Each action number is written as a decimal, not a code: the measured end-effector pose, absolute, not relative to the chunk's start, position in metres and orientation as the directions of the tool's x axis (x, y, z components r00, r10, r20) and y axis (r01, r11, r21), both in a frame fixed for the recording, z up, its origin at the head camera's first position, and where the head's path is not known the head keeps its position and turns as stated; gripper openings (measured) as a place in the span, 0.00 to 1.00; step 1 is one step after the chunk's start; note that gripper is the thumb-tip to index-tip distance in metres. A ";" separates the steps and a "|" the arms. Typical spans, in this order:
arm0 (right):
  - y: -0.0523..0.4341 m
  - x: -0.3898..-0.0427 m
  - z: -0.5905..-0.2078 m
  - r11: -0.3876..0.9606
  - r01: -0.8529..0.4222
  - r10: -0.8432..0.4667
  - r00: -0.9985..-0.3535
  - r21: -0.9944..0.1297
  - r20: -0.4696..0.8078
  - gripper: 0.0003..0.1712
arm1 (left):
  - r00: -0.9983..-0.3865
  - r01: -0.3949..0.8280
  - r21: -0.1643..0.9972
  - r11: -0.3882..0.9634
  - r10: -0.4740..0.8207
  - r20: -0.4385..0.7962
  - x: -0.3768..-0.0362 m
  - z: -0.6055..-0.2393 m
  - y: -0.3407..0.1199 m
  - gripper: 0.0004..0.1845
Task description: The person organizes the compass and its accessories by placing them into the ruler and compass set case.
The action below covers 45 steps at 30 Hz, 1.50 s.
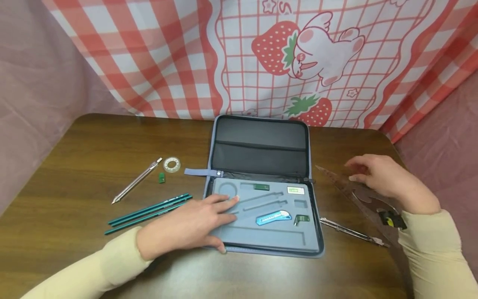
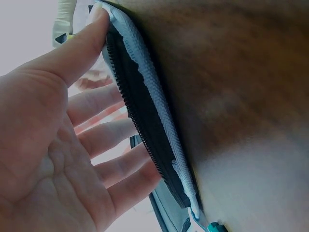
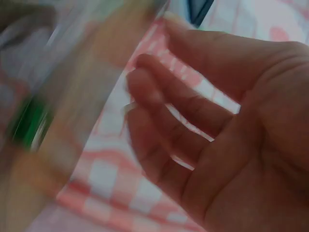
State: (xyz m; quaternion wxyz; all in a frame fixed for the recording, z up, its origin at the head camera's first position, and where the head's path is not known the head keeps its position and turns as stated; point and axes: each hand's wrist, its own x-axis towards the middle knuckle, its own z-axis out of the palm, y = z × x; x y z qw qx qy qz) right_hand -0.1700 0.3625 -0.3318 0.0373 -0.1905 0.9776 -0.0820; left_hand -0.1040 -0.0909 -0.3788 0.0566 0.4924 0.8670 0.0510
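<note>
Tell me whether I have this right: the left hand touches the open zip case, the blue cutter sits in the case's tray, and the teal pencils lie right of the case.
Not quite: the teal pencils lie left of the zip case, as the head view shows. The left hand does touch the case, and the blue cutter sits in its tray.

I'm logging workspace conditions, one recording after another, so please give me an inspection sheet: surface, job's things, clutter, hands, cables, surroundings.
Surface: brown wood-grain table.
Job's things: open case; its grey tray holds a blue cutter and white eraser; dark see-through plate to the right.
Clutter: teal pencils, white ring and small green piece, all left of the case.
Hands: left hand rests on the tray; right hand is loosely curled by the plate, contact unclear.
Cables: nothing seen.
Surroundings: red-and-white patterned cloth behind, pinkish drapes at the sides.
</note>
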 end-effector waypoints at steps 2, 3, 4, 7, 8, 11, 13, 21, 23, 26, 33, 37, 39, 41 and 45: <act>0.382 -0.175 -0.334 0.931 -0.330 -0.347 -0.933 -0.158 -0.095 0.19 | -0.510 0.847 0.146 0.512 0.858 -0.051 -0.104 -0.379 -0.091 0.39; 0.390 -0.177 -0.336 0.936 -0.313 -0.333 -0.936 -0.159 -0.118 0.19 | -0.512 0.846 0.144 0.513 0.858 -0.051 -0.104 -0.379 -0.091 0.39; 0.397 -0.179 -0.337 0.941 -0.297 -0.320 -0.937 -0.162 -0.141 0.19 | -0.512 0.846 0.143 0.514 0.857 -0.052 -0.104 -0.379 -0.091 0.39; 0.410 -0.182 -0.341 0.951 -0.258 -0.290 -0.935 -0.170 -0.205 0.18 | -0.513 0.846 0.140 0.514 0.857 -0.050 -0.104 -0.379 -0.091 0.39; 0.413 -0.182 -0.343 0.953 -0.249 -0.285 -0.932 -0.173 -0.223 0.18 | -0.513 0.846 0.139 0.514 0.857 -0.049 -0.104 -0.379 -0.091 0.39; 0.418 -0.184 -0.347 0.953 -0.239 -0.280 -0.928 -0.185 -0.245 0.17 | -0.512 0.847 0.138 0.514 0.857 -0.046 -0.104 -0.379 -0.091 0.39; 0.421 -0.185 -0.350 0.951 -0.243 -0.286 -0.927 -0.193 -0.241 0.16 | -0.512 0.848 0.136 0.512 0.858 -0.042 -0.104 -0.379 -0.090 0.39; 0.419 -0.184 -0.353 0.949 -0.264 -0.295 -0.937 -0.172 -0.189 0.09 | -0.512 0.849 0.126 0.513 0.858 -0.036 -0.103 -0.380 -0.090 0.39; 0.413 -0.182 -0.351 0.946 -0.282 -0.306 -0.939 -0.158 -0.156 0.09 | -0.513 0.849 0.124 0.513 0.858 -0.037 -0.103 -0.380 -0.091 0.39; 0.398 -0.179 -0.345 0.937 -0.316 -0.333 -0.937 -0.150 -0.109 0.10 | -0.512 0.850 0.125 0.512 0.858 -0.036 -0.103 -0.380 -0.091 0.39; 0.337 -0.160 -0.331 0.890 -0.416 -0.431 -0.901 -0.187 -0.051 0.12 | -0.511 0.850 0.127 0.512 0.859 -0.037 -0.103 -0.380 -0.091 0.39; 0.302 -0.147 -0.331 0.812 -0.514 -0.548 -0.834 -0.276 -0.059 0.16 | -0.511 0.849 0.131 0.512 0.858 -0.043 -0.103 -0.380 -0.091 0.39; 0.288 -0.142 -0.333 0.770 -0.555 -0.603 -0.795 -0.313 -0.072 0.17 | -0.511 0.848 0.133 0.513 0.858 -0.046 -0.103 -0.380 -0.091 0.39; 0.277 -0.139 -0.336 0.731 -0.591 -0.648 -0.758 -0.341 -0.076 0.17 | -0.510 0.849 0.132 0.512 0.859 -0.047 -0.104 -0.380 -0.091 0.39; 0.266 -0.137 -0.343 0.678 -0.627 -0.700 -0.710 -0.383 -0.077 0.16 | -0.509 0.851 0.129 0.510 0.860 -0.042 -0.104 -0.380 -0.092 0.39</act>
